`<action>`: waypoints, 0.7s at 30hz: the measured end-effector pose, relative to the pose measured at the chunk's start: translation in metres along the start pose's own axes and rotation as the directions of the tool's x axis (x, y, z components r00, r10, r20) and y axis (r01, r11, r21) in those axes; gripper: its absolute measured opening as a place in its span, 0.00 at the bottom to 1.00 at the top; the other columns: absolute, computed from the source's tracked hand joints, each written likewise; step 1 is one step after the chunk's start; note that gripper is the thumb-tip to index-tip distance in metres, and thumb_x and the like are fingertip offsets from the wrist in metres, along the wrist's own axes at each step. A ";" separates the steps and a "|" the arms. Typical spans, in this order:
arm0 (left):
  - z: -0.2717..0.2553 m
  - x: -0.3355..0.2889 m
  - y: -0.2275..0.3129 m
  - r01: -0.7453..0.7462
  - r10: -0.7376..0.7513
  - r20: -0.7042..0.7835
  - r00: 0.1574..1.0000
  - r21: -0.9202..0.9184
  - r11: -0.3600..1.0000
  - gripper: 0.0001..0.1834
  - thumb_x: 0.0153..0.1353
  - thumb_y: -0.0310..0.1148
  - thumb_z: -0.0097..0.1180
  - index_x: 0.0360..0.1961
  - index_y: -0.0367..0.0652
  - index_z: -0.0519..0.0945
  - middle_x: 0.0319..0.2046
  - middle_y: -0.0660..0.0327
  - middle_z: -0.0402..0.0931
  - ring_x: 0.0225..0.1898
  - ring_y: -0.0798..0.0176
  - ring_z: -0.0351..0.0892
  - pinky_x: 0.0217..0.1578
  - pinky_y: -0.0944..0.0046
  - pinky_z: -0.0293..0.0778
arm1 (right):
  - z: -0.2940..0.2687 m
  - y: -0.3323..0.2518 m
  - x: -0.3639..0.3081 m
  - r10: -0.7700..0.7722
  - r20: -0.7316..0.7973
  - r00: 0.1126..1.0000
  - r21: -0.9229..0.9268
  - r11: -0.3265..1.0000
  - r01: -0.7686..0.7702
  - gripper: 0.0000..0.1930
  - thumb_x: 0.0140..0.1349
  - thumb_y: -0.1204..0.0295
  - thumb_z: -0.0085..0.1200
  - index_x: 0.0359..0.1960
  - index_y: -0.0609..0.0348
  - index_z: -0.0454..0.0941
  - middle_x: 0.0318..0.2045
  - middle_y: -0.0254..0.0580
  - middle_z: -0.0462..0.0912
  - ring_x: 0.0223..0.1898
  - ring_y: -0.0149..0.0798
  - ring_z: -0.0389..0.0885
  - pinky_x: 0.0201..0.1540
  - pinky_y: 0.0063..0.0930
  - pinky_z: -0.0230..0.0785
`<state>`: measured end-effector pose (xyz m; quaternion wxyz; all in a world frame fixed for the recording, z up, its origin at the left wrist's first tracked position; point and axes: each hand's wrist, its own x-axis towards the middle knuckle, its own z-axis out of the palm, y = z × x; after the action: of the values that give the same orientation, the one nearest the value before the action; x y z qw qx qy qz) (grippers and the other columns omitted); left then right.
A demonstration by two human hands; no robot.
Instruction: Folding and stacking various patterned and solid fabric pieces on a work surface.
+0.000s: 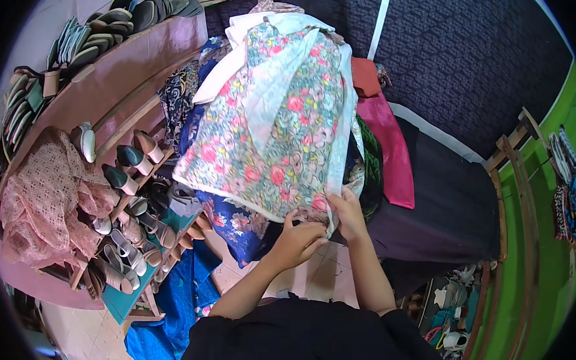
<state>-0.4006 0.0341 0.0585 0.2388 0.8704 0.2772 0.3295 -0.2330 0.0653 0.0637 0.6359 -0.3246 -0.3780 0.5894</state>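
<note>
Floral cotton: a floral garment [271, 120] in pink, green and white hangs spread over the pile of clothes, its lower hem right at both hands.
Left hand [300, 239]: fingers curled shut on the hem of the floral garment, pinching the fabric from below.
Right hand [346, 209]: clamped on the same hem just beside the left, thumb and fingers folded over the edge; the two hands nearly touch.
Pile: a blue printed cloth [237, 226] peeks out under the floral piece, a magenta cloth [390, 153] lies to its right, a rust-red one [365, 76] above that, and a green-and-black patterned piece [370, 165] is wedged between.
Surface: all of it is heaped on a dark cloth-covered table [449, 208] that runs off to the right.
Floor: pale tiles [322, 273] show under the forearms, with a bright blue cloth [184, 298] crumpled low on the left.
Left side: a pink wooden shoe rack [121, 67] carries rows of sandals and heeled shoes [129, 165], and a pink lace fabric [46, 193] is draped over its near end.
Back: a dark patterned wall covering [464, 52] fills the top right.
Right edge: a green wall [547, 213] with a wooden frame [510, 159], small items hanging on it, too small to tell apart.
</note>
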 end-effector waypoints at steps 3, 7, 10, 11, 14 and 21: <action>-0.015 0.014 -0.006 -0.031 0.032 -0.121 0.992 0.012 0.999 0.11 0.53 0.37 0.56 0.36 0.45 0.75 0.37 0.60 0.76 0.45 0.60 0.73 0.57 0.49 0.48 | -0.040 0.012 -0.015 0.086 -0.138 0.987 -0.174 0.979 -0.109 0.14 0.61 0.74 0.45 0.48 0.67 0.68 0.36 0.39 0.78 0.35 0.33 0.78 0.41 0.26 0.70; -0.041 0.048 -0.043 0.144 -0.019 -0.501 0.865 0.212 0.966 0.25 0.46 0.38 0.63 0.45 0.42 0.71 0.44 0.53 0.70 0.50 0.50 0.67 0.56 0.51 0.52 | -0.082 0.009 -0.069 0.071 -0.298 0.952 -0.052 0.995 -0.090 0.14 0.62 0.73 0.43 0.48 0.68 0.69 0.39 0.40 0.78 0.37 0.30 0.77 0.42 0.23 0.68; -0.051 0.074 -0.070 0.262 -0.033 -0.588 0.808 0.309 0.914 0.39 0.41 0.41 0.66 0.54 0.42 0.64 0.53 0.50 0.62 0.56 0.47 0.58 0.56 0.48 0.51 | -0.118 0.010 -0.125 0.067 -0.407 0.911 -0.062 0.993 -0.101 0.15 0.62 0.75 0.41 0.48 0.70 0.69 0.38 0.41 0.78 0.37 0.31 0.77 0.41 0.24 0.69; -0.047 0.085 -0.073 0.339 -0.065 -0.631 0.773 0.325 0.883 0.46 0.38 0.43 0.68 0.59 0.43 0.59 0.56 0.50 0.57 0.59 0.47 0.54 0.57 0.47 0.49 | -0.130 0.010 -0.146 0.090 -0.469 0.879 -0.051 0.990 -0.128 0.14 0.61 0.75 0.41 0.46 0.69 0.70 0.38 0.43 0.78 0.36 0.33 0.78 0.41 0.25 0.70; -0.032 0.120 -0.049 0.429 -0.208 -0.546 0.812 0.316 0.847 0.52 0.38 0.46 0.68 0.63 0.48 0.52 0.62 0.45 0.42 0.64 0.41 0.40 0.55 0.33 0.41 | -0.165 0.020 -0.210 0.105 -0.628 0.771 -0.024 0.988 -0.154 0.12 0.60 0.77 0.40 0.44 0.69 0.70 0.35 0.44 0.78 0.34 0.34 0.78 0.40 0.27 0.71; 0.014 0.200 -0.067 0.270 -0.020 -0.406 0.913 0.568 0.777 0.34 0.43 0.40 0.64 0.55 0.62 0.67 0.62 0.54 0.51 0.65 0.48 0.43 0.52 0.32 0.44 | -0.189 0.033 -0.292 0.022 -0.799 0.601 -0.074 0.988 -0.134 0.11 0.60 0.77 0.40 0.42 0.67 0.72 0.27 0.39 0.78 0.24 0.28 0.76 0.32 0.21 0.72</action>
<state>-0.2864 0.2080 0.0980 -0.0894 0.7954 0.4771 0.3630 -0.0916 -0.2162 -0.0884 0.6893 -0.6084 -0.0779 0.3856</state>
